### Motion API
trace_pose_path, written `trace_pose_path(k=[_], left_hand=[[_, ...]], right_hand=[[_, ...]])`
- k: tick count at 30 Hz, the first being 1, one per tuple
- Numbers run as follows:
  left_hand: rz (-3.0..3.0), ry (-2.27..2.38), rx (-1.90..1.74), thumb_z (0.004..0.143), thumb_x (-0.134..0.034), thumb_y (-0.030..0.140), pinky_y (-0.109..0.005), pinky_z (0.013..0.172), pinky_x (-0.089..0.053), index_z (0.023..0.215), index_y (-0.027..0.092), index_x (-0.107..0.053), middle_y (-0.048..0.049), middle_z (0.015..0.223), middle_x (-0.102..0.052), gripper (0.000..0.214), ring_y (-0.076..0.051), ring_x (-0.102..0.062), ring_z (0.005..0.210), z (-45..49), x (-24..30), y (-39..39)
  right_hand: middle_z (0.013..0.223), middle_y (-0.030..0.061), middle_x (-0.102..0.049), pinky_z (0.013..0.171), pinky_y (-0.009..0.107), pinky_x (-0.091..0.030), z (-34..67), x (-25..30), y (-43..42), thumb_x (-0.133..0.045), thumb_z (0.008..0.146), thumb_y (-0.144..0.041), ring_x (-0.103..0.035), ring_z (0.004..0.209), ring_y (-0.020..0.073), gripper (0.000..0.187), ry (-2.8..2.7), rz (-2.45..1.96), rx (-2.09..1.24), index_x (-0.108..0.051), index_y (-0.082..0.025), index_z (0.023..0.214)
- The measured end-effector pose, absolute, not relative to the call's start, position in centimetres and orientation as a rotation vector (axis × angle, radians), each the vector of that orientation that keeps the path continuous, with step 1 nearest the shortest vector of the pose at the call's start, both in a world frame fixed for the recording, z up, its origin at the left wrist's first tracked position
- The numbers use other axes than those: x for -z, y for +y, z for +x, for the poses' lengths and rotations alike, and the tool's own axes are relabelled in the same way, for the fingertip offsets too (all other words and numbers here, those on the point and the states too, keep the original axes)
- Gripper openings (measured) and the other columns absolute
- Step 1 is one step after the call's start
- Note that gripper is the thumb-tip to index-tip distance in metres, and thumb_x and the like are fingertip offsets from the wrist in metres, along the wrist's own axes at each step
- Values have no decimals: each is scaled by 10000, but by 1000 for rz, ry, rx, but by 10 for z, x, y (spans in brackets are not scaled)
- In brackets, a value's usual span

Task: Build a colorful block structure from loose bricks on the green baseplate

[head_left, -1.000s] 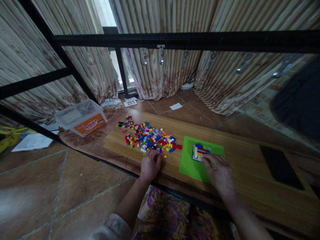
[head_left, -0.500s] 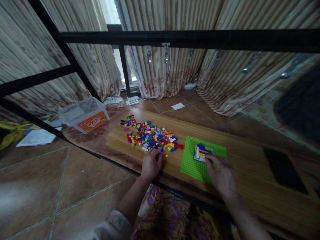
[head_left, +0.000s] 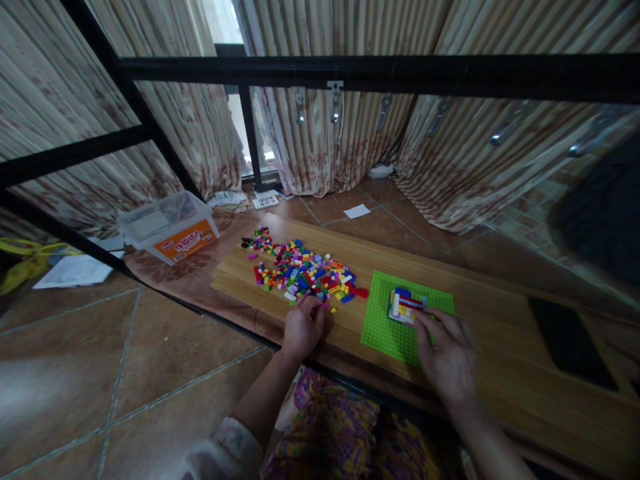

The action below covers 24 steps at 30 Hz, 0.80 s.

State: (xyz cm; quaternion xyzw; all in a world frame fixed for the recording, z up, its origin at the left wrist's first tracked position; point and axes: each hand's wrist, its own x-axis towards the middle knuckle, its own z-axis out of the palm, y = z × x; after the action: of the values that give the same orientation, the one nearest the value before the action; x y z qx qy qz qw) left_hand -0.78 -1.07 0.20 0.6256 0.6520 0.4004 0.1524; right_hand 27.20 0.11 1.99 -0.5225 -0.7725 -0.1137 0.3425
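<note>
A heap of small coloured bricks [head_left: 302, 272] lies on a long wooden board [head_left: 490, 313]. My left hand [head_left: 303, 327] rests at the heap's near edge, fingers curled and pinched at the bricks; what it holds is too small to make out. To the right a green baseplate [head_left: 384, 327] carries a small brick build [head_left: 404, 305] in blue, red, yellow and white. On the plate just right of the build lies my right hand [head_left: 447, 351], its fingers stretched out flat and fingertips touching the build's near corner.
A clear plastic tub with an orange label [head_left: 170, 230] stands at the back left on a mat. A black metal frame [head_left: 350, 70] crosses the view overhead. A dark flat rectangle [head_left: 570, 341] lies on the board's right part. Papers lie on the tiled floor; curtains hang behind.
The view has shifted slightly. My right hand has slid a little to the right beside the build. My left hand stays at the heap's edge.
</note>
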Motion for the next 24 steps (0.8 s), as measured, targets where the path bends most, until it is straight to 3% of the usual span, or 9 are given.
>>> trace_pose_path(k=[24], left_hand=[[1826, 1889, -1147, 831, -570, 146, -247, 683, -470, 820, 212, -602, -10, 804, -619, 74, -147, -594, 744, -8, -4, -12]], right_hand=[[1033, 71, -668, 831, 361, -471, 266, -12, 7, -524, 905, -257, -557, 937, 211, 203, -2010, -1401, 266, -709, -203, 965]])
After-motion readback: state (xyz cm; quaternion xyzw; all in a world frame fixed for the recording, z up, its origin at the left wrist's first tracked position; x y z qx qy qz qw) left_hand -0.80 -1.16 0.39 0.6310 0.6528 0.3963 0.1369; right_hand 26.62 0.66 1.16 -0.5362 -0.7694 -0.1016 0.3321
